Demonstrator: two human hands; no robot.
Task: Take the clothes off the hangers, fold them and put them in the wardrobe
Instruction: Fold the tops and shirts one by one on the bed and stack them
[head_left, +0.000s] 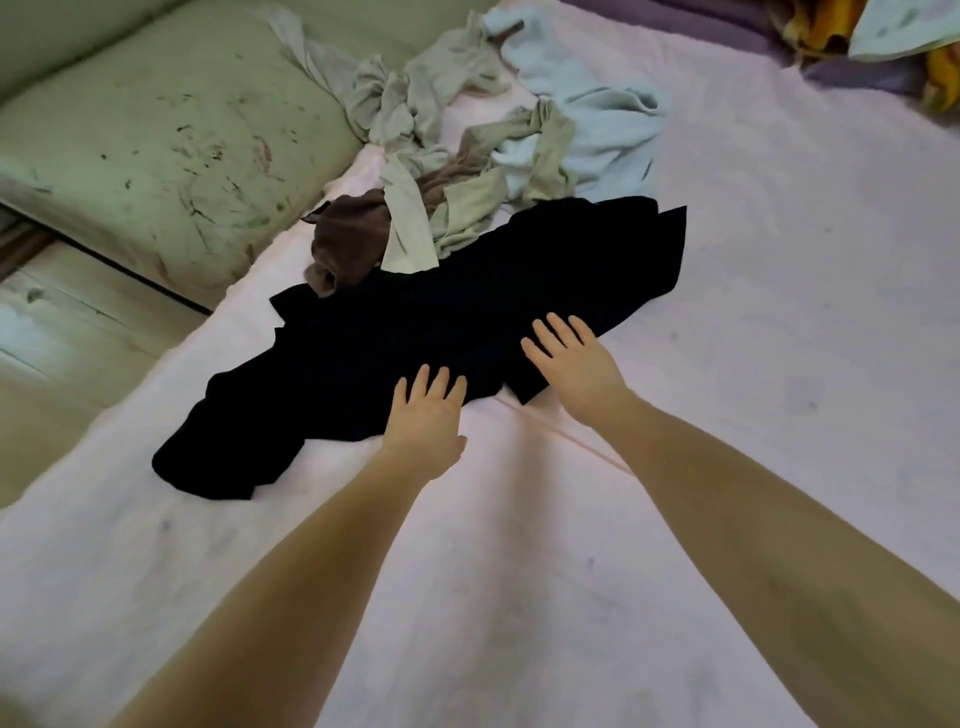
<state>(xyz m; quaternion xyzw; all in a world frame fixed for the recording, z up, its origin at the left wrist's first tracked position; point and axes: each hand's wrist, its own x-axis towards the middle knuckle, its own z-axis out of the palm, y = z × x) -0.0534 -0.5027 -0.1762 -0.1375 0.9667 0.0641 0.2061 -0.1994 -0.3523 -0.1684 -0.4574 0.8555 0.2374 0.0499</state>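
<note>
A black garment (415, 332) lies spread flat across the pale pink bed sheet (753, 312), running from lower left to upper right. My left hand (428, 415) rests flat on its near edge with straight fingers. My right hand (571, 358) lies flat on the garment's right part, fingers straight and slightly spread. Behind the black garment sits a heap of loose clothes: a brown piece (348, 244), beige pieces (415, 104) and a light blue one (597, 119). No hanger is in view.
A green padded headboard (156, 130) with dark marks runs along the left of the bed. At the far right corner lie purple bedding (857, 78) and a yellow cloth (940, 73). The bed's left edge drops off beside a pale panel (62, 338).
</note>
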